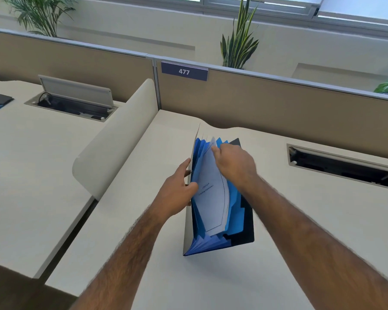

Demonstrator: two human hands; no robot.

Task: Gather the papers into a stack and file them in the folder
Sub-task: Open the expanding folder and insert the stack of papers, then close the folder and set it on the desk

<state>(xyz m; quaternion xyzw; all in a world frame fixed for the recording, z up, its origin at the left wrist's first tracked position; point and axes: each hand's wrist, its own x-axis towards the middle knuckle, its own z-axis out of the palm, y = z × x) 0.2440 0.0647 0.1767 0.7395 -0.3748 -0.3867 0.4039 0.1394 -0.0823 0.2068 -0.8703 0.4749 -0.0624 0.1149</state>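
Observation:
A blue expanding folder (pixel 238 220) with several dividers stands fanned out on the cream desk (pixel 300 220), its black back cover to the right. White papers (pixel 213 198) with printed text sit between the dividers, their top edge sticking out. My left hand (pixel 177 189) grips the folder's pale front flap and holds it apart. My right hand (pixel 233 164) pinches the top of the papers inside the folder.
A curved cream divider (pixel 112 142) separates this desk from the one on the left. A cable slot (pixel 345 166) lies in the desk at the right. A beige partition (pixel 278 104) with a "477" sign (pixel 184 71) runs along the back.

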